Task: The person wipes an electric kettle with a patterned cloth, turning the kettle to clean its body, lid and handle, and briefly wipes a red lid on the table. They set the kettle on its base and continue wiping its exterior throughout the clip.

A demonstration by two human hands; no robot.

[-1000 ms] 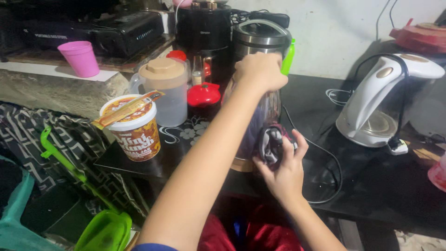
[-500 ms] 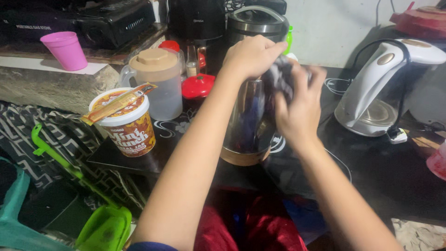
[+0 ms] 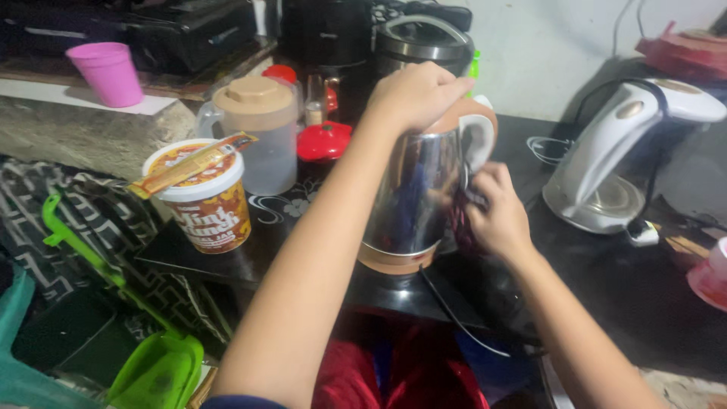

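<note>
— Where are your hands just now?

— Your left hand (image 3: 415, 95) is curled over the top of the shiny steel electric kettle with the tan base and lid (image 3: 413, 201), fingers closed on its rim, which steadies the body; your right hand (image 3: 496, 220) is pressed to the kettle's side just below the white handle (image 3: 477, 140), fingers bunched around a dark red and grey cloth (image 3: 460, 220).

— And the kettle itself?

— It stands upright on the black counter (image 3: 606, 288), near the front edge and between your arms; its black cord (image 3: 454, 318) trails off the counter toward you; gripping the top would keep it from sliding while the cloth bears on the metal.

— How firm is the grip on the cloth?

— Closed around it, I think, though the cloth is blurred and mostly hidden by your fingers.

— What stands about?

— To the left, a round cereal tub with a white lid (image 3: 201, 201) bearing an orange sachet (image 3: 189, 165); behind it a clear plastic jug with a tan lid (image 3: 254, 132) and a small red lidded pot (image 3: 323, 142); a pink plastic cup (image 3: 108, 73) sits on the ledge; to the right, well apart, a white electric kettle (image 3: 621, 151).
</note>
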